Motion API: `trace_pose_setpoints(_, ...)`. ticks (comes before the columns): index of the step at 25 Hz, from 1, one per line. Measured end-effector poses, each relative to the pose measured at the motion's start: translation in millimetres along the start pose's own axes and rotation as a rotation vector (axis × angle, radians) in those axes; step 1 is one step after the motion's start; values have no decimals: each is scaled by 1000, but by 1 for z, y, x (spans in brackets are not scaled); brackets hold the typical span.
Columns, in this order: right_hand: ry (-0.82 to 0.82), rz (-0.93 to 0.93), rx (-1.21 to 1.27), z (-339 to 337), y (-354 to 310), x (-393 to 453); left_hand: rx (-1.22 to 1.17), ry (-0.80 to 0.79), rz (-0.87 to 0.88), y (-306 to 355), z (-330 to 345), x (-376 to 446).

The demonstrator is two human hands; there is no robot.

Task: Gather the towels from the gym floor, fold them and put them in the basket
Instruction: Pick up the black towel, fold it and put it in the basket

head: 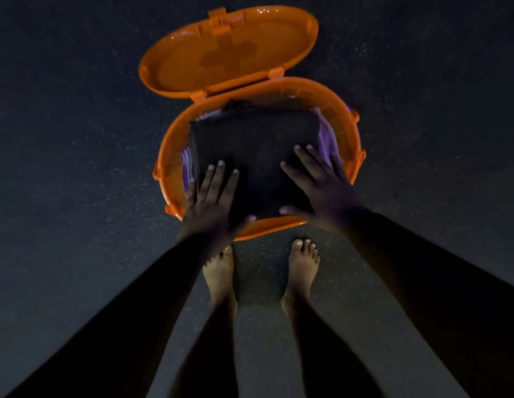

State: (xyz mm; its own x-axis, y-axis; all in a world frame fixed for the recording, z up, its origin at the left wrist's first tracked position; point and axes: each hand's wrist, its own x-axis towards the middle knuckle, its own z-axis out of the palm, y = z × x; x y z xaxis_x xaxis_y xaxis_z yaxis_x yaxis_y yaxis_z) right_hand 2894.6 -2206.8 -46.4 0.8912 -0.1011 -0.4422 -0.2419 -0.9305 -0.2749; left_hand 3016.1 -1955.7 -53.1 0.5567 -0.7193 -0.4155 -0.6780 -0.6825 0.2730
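An orange oval basket stands on the dark speckled floor in front of my bare feet, its hinged lid swung open away from me. A folded dark towel lies flat on top of the basket's contents. My left hand rests on the towel's near left corner with fingers straight and spread. My right hand lies flat on its near right part, fingers straight too. Pale purple cloth shows under the dark towel along the right and left inner walls.
The dark speckled gym floor surrounds the basket on all sides. My two bare feet stand just short of the basket's near rim. No other object is in view.
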Motion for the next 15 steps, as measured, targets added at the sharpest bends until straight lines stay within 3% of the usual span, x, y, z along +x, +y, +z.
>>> trace_pose_setpoints(3, 171, 144, 63, -4, -17, 41, -32, 129, -115, 6, -4, 41)
trace_pose_setpoints(6, 199, 262, 47, 29, -23, 82, 44, 199, -194, 2, 27, 75)
trace_pose_setpoints(11, 221, 202, -6, 84, 3, 110, 45, 300, -241, -6, 92, 89)
trace_pose_setpoints(15, 204, 194, 9, 85, 4, 114, 67, 271, -248, -4, 91, 93)
